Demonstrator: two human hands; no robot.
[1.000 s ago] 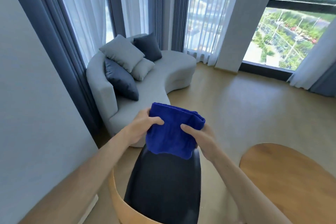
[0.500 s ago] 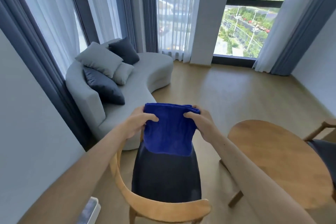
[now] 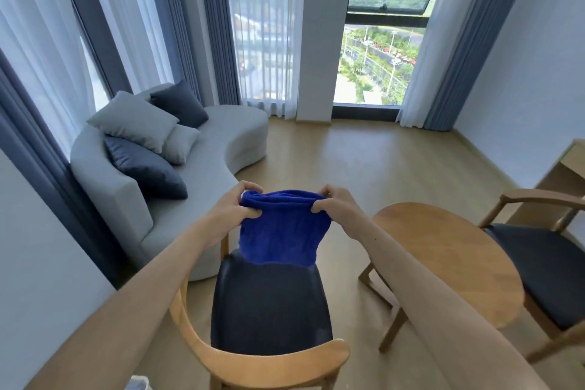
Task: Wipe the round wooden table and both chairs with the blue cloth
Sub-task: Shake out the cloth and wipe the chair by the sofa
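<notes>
A folded blue cloth (image 3: 280, 231) hangs in the air between my hands. My left hand (image 3: 235, 209) pinches its top left corner and my right hand (image 3: 332, 207) pinches its top right corner. Below the cloth stands a wooden chair (image 3: 269, 361) with a dark seat and a curved back rail nearest me. The round wooden table (image 3: 456, 266) stands to the right, partly behind my right forearm. A second wooden chair (image 3: 550, 260) with a dark seat is at the table's far right.
A grey curved sofa (image 3: 202, 165) with several cushions lies to the left along the curtained windows. Open wooden floor (image 3: 348, 155) stretches toward the window. A wooden desk edge (image 3: 569, 165) shows at the right wall. A white object (image 3: 139, 383) sits at the bottom left.
The view has lifted and swung right, bringing the table and second chair into sight. Both hands shifted their hold to the cloth's top edge, so it hangs stretched between them.
</notes>
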